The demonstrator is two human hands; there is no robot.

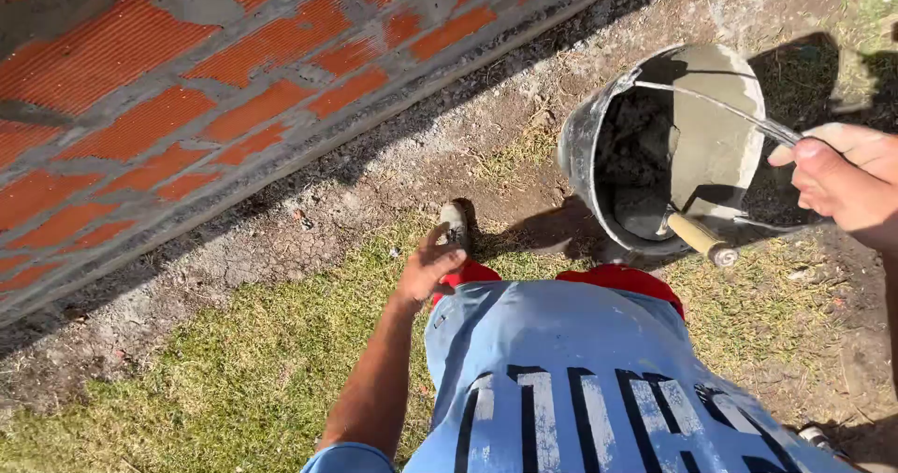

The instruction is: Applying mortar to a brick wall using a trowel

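gripping the bucket (599,145) handle, right hand (842,178) is frame-cropped; left hand (426,272) hangs loosely spread.

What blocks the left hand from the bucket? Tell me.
The left hand hangs free over the grass, apart from the bucket. Between them lie only bare ground and a shoe. The right hand holds the bucket's wire handle.

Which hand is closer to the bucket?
The right hand. It grips the wire handle of the bucket, at its right side. The left hand hangs empty over the grass, apart from the bucket, to its left.
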